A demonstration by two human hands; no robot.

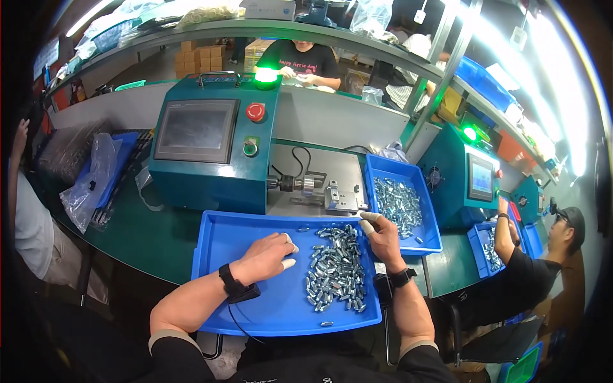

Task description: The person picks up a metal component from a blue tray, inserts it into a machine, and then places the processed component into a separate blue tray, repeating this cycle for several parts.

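A wide blue tray (220, 246) lies in front of me, with a heap of small shiny metal cylindrical parts (335, 271) in its right half. Over the bare left part of the tray is my left hand (268, 255), its fingers loosely bent and the thumb apart, with nothing visible between them. Beyond the tray's far right corner, my right hand (383, 239) has its fingers drawn together beside the metal clamping fixture (341, 196). Whatever those fingers may hold is too small to make out. Pale finger covers sit on several fingertips of both hands.
A green machine (217, 185) with a screen, a red button and a lit green lamp stands behind the tray. Right of the fixture is a second blue tray (431, 239) of metal parts. Another machine (456, 172) and a co-worker (517, 274) are farther right. A shelf (357, 41) spans overhead.
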